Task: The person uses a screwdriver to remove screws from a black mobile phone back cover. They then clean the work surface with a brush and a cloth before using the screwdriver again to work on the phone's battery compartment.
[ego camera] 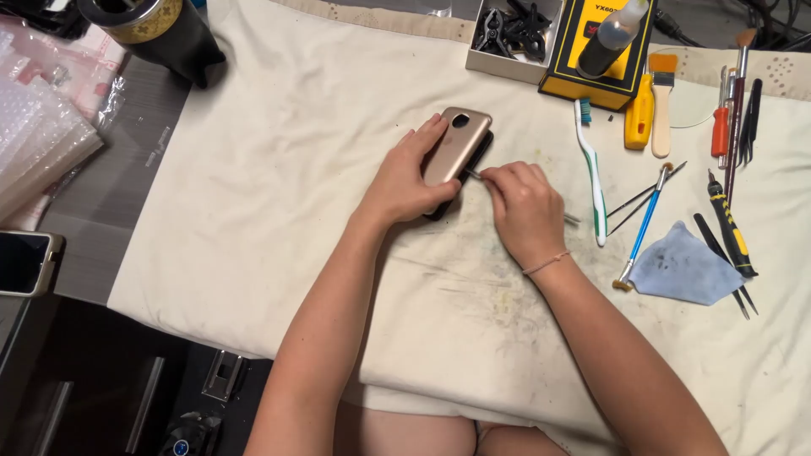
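A phone with a dark screen (25, 263) is lying at the far left, at about nine o'clock, off the cloth. Some clear bubble wrap (38, 139) is sitting above it, toward ten o'clock. A dark round jar with a gold band (148, 29) is standing near eleven o'clock. A big white cloth (279, 194) with grey smudges is covering the table. In the middle, the left hand (405, 181) is pressing down on a gold phone (457, 145), with fingers curled over its left edge and holding it flat on the cloth. The gold phone is lying back side up, tilted toward one o'clock, with a black part showing under it. Just to its right, the right hand (524, 207) is closed in a pinch around a thin metal tool (473, 175), and the tip is touching the phone's right edge. A white box of black clips (511, 34) and a yellow and black box (600, 51) with a small bottle on it are sitting at about one o'clock. A white and green toothbrush (591, 169) is lying right of the hands. Farther right, at two to three o'clock, brushes, screwdrivers and tweezers are lying in a row, and a blue cloth (684, 266) is lying below them.
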